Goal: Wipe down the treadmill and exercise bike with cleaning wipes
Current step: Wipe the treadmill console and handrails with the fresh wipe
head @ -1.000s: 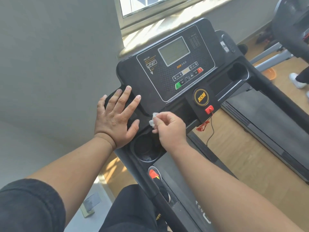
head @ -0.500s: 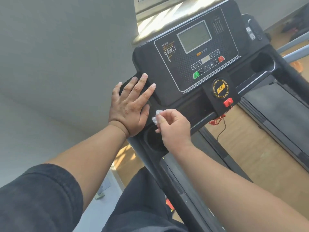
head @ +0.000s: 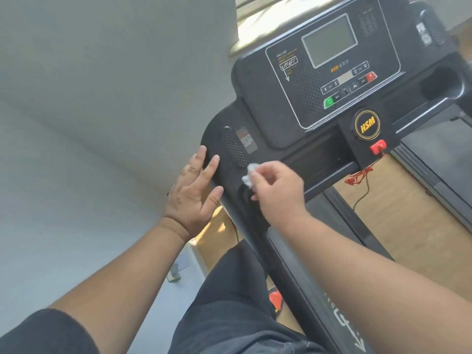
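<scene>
- Since half a second ago, the left hand [head: 195,194] has been lifted from the console's left shoulder and drawn back to its outer edge; the speaker grille [head: 234,146] it covered is now exposed. The view has also swung left and closer.
- Left hand: fingers spread and straight, nothing held. Fingertips lie at the rim of the treadmill [head: 258,98] console; whether they actually touch cannot be told.
- Cleaning wipe [head: 249,175]: a small crumpled white wad, pinched between thumb and fingertips of the right hand [head: 278,194], just below the grille and above the left cup holder [head: 249,200], which the hand partly hides.
- Right-hand grip: pinching the wipe, the other fingers curled.
- Step judged in hand: wiping the left side panel of the console. The wad looks small for the job; it would be better unfolded so that more cloth meets the plastic. The freshly uncovered shoulder and the perforated grille call for firm, overlapping strokes.
- Care is advised near the red safety key [head: 378,146] and its red cord [head: 357,176], which could be snagged.
- Further right: display [head: 329,39] and button row appear untouched so far; judged early in the task. No exercise bike is seen.
- Room: grey wall at left, sunlit window ledge [head: 251,26] above, wooden floor [head: 398,213] beneath.
</scene>
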